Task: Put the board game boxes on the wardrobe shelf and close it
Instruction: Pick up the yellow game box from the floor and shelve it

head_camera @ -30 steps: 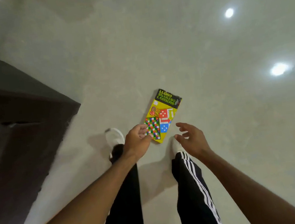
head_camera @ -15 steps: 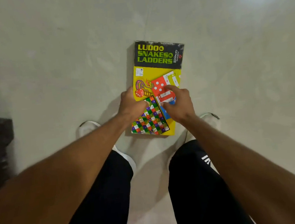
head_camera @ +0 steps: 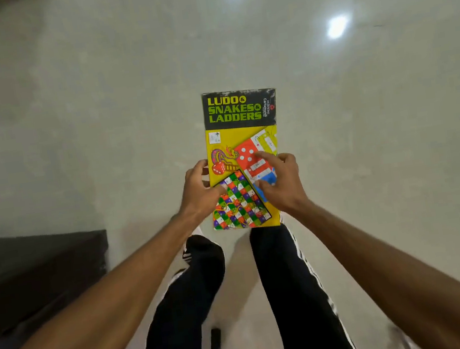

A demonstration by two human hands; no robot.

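At the far left, a dark piece of furniture (head_camera: pixel 30 279) is seen, its top edge and near corner ending short of the person's legs, with a strip of pale floor (head_camera: pixel 97 119) between them. The left hand (head_camera: pixel 198 190) is closed on the left long edge of the board game box (head_camera: pixel 243 142), thumb over the printed face near the snake and red die, fingers curled at the edge.

The box is a flat, upright rectangle held in front of the body above the floor. A black band across its top carries "LUDO & SNAKES & LADDERS" in yellow-green letters, with small white brand text set sideways at the right. Below, the face is bright yellow, printed with a coiled snake, a red die, a red ludo panel with white dots, a blue patch, and a tilted chequered snakes-and-ladders board at the lower left. The top corners look slightly worn.

The right hand (head_camera: pixel 280 185) is closed on the box's right edge, its fingers spread over the red and blue panel. The black trousers (head_camera: pixel 291 284) with white side stripes are seen under the box. To the right, open glossy floor is seen, with two bright light reflections (head_camera: pixel 336 26) on it.
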